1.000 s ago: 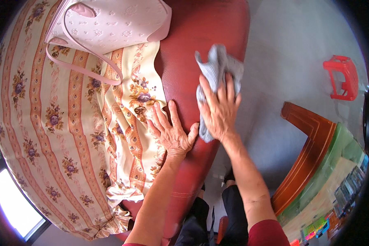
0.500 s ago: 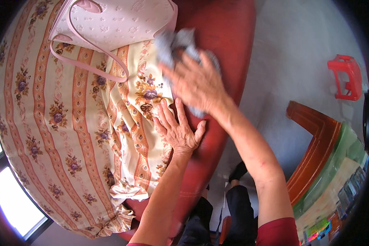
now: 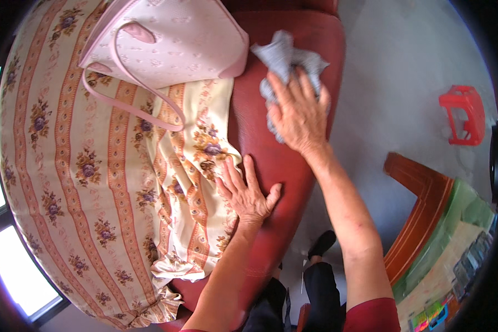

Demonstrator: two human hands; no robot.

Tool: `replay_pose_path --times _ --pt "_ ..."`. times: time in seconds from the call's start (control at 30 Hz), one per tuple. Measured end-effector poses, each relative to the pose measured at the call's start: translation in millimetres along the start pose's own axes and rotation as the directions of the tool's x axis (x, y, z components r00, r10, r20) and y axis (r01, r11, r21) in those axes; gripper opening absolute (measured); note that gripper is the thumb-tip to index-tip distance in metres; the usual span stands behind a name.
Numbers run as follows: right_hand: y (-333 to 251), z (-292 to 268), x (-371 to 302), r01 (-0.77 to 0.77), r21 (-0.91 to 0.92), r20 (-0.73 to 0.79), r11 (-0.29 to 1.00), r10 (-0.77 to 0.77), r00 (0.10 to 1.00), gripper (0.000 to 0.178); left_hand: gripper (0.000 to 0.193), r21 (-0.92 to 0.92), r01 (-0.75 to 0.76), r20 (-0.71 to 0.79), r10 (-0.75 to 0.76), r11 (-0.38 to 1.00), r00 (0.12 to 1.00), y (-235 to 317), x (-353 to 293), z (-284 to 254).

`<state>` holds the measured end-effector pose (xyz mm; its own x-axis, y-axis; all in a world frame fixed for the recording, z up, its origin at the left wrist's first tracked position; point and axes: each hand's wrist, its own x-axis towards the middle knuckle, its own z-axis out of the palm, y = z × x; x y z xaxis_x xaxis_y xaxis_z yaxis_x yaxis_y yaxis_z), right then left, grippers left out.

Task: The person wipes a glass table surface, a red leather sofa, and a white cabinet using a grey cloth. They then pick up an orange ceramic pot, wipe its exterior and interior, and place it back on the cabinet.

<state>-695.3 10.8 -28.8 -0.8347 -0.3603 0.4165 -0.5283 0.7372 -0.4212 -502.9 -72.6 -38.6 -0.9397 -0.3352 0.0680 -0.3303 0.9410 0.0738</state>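
Note:
A crumpled grey cloth [image 3: 279,63] lies pressed against a red leather-like seat [image 3: 257,127]. Over it is my right hand [image 3: 302,115], gripping the cloth beneath its fingers near the seat's right edge. My left hand [image 3: 250,195] rests flat with fingers spread, partly on a floral striped cover [image 3: 113,171] and partly on the bare red seat. The cover is bunched into folds beside that hand. A pale pink handbag [image 3: 177,47] stands on the cover at the far end, its strap looping toward me.
A red plastic stool [image 3: 473,116] stands on the grey floor at right. Nearer is a brown wooden table edge [image 3: 420,193] with a green-tinted top and several small items. My legs in dark trousers [image 3: 321,288] show below, and bright window panes [image 3: 25,276] lie at left.
My right hand has slid the cloth rightward, away from the floral cover toward the seat's outer edge. My left hand keeps its place on the cover while the whole view shifts slightly.

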Motion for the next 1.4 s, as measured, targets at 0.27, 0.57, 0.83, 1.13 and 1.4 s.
replay_pose_path --times 0.27,0.57,0.83,1.13,1.4 --pt "36.3 31.8 52.7 -0.238 -0.224 -0.086 0.945 0.224 0.971 0.058 0.09 -0.016 0.031 0.01 -0.031 0.999 0.999 -7.8 -5.2 0.5" --pt "105.2 25.6 39.8 -0.618 0.734 0.236 0.282 0.747 0.621 0.056 0.086 -0.002 0.028 -0.004 -0.028 1.0 1.0 -6.8 -3.0 0.9" --pt "53.0 38.4 -154.4 -0.497 0.743 0.657 -0.45 0.632 0.411 0.046 0.086 0.055 0.009 -0.049 -0.007 0.998 0.999 1.0 0.2 -1.2" --pt "-21.1 22.0 -282.6 -0.45 0.306 0.925 -0.839 0.375 -0.07 0.08 0.089 0.055 0.015 -0.084 -0.01 0.998 0.996 -3.1 -2.1 7.5" --pt "51.5 80.7 -231.1 -0.39 0.311 0.941 -0.867 0.339 -0.005 0.075 0.091 0.086 0.038 0.017 -0.04 0.996 0.999 -1.1 -1.9 5.2"
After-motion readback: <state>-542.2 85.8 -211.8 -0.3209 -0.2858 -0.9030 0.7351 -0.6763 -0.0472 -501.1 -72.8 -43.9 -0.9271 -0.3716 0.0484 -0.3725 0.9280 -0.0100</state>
